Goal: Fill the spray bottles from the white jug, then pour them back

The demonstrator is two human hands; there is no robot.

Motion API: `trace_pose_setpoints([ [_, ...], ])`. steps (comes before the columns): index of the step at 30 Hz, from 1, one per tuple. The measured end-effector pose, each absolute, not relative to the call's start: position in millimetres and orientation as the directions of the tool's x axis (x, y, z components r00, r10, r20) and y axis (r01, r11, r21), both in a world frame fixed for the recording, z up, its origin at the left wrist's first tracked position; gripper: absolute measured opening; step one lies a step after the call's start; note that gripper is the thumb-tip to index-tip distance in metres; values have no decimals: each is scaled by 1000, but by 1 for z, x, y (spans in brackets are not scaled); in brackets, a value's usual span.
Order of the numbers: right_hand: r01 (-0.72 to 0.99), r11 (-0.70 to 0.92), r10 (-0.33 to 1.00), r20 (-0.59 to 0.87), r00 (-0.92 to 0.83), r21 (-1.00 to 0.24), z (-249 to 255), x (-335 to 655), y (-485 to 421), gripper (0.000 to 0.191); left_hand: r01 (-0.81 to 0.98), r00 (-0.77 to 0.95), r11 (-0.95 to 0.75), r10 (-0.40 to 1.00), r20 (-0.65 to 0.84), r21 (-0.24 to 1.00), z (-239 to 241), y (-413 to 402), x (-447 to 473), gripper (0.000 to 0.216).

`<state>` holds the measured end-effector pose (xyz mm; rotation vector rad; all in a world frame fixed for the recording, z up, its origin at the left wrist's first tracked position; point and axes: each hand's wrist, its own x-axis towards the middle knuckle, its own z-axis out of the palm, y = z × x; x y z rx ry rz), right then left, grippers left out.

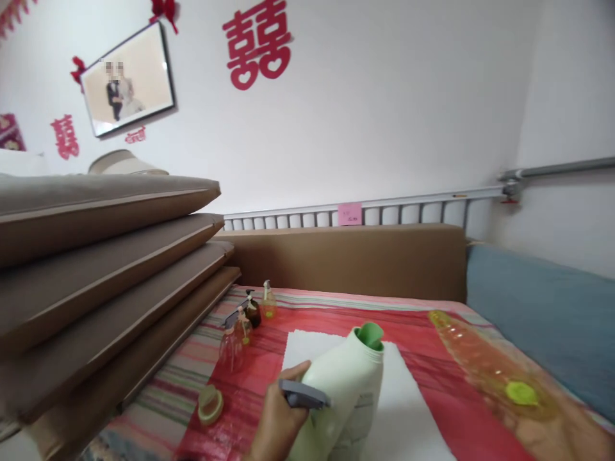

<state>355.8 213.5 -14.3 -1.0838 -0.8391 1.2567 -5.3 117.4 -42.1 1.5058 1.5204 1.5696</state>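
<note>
A pale green detergent jug (343,390) leans to the right over white paper, its mouth uncapped and fitted with a green pour spout (371,334). My left hand (283,403) is closed at the jug's left side, apparently on its handle, with a grey spray trigger (303,394) sticking out from between the fingers. At the lower right, my right hand (552,429) grips the lower end of a clear yellowish plastic bottle (480,358), whose neck points away to the upper left. Motion blurs this hand and the bottle. A pale round cap (210,404) lies left of the jug.
Several pump and spray bottles (243,326) stand at the left on red plastic sheeting (413,333). White paper (403,410) lies under the jug. Stacked beige cushions (110,256) rise at the left. A brown headboard (346,262) backs the bed; a blue cushion (542,307) borders the right.
</note>
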Motion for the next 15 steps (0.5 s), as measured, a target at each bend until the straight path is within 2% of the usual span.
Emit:
trace_pose_setpoints([
  [2, -511, -70, 979, -158, 129, -857, -40, 354, 213, 63, 307, -319, -260, 878, 356, 916, -34, 126, -8, 63],
  [8, -768, -37, 988, -137, 66, -640, -80, 361, 229, 43, 244, -452, -304, 805, 385, 921, -1, 174, -5, 61],
  [12, -861, -66, 979, -199, 41, -504, -97, 359, 239, 38, 241, -521, -356, 737, 430, 903, -4, 226, 5, 61],
  [15, -873, -95, 977, -215, 12, -479, -100, 354, 242, 43, 251, -552, -355, 712, 434, 901, -27, 264, 9, 60],
])
